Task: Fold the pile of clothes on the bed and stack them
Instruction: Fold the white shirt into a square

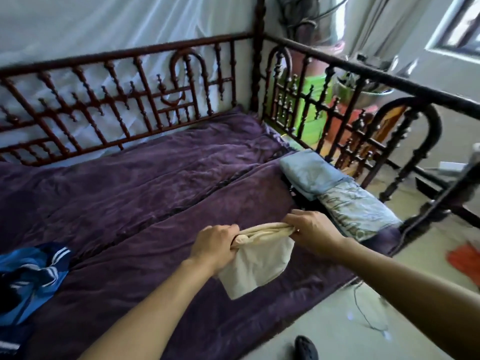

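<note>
A small cream garment [259, 263] hangs above the purple bed cover [130, 183]. My left hand [215, 246] grips its bunched upper edge at the left end. My right hand [309, 229] pinches the same edge at the right end. The cloth droops between and below both hands. Folded pieces lie at the bed's right end: a light blue one [311, 172] and a pale patterned one [355, 211] beside it. A blue garment with white stripes [28, 279] lies crumpled at the left edge of the bed.
A dark carved wooden rail [124, 100] runs along the back and right side of the bed. White netting hangs behind it. On the floor at the right are an orange cloth [465, 261], a thin cable [363, 310] and a black shoe [306, 346].
</note>
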A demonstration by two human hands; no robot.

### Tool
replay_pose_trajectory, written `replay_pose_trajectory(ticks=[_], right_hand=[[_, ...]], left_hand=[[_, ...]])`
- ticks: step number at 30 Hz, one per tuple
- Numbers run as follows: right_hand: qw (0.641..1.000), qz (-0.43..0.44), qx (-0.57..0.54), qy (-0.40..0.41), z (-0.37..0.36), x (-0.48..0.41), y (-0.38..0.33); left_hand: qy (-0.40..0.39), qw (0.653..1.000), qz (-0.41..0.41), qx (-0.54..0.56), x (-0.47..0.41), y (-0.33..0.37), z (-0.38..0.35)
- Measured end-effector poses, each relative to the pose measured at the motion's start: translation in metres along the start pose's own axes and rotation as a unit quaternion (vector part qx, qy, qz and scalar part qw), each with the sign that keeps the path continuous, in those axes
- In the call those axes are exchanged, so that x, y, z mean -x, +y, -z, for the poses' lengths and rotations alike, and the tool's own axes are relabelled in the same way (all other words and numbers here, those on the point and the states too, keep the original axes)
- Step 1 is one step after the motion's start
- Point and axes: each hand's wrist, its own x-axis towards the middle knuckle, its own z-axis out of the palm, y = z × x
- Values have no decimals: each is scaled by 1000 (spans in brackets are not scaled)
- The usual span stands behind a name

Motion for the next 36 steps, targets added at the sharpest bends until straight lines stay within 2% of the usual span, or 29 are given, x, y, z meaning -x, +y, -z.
replay_pose_trajectory(ticks=[4, 10, 16, 19, 23, 28, 33, 36], right_hand=[[999, -46, -8, 20, 26, 28, 76], [994, -106, 19, 27, 62, 60, 216], [989, -125, 58, 59, 97, 60, 339], [986, -147, 73, 32, 102, 45, 390], [984, -165, 67, -20, 74, 4, 443], [968, -224, 35, -105, 9, -58, 485], [955, -271, -7, -118, -53, -115, 516], [956, -269, -3, -115, -95, -134, 523]], left_hand=[[15, 999, -48, -11, -58, 65, -25], [-7, 996, -87, 23, -152, 173, -72], [-49, 987, -46, 147, -236, 264, -116], [-72, 978, 3, 194, -274, 292, -139], [-111, 967, 86, 214, -322, 292, -174], [-176, 951, 169, 187, -373, 259, -223], [-164, 942, 235, 174, -425, 218, -266], [-108, 963, 229, 93, -439, 195, -292]])
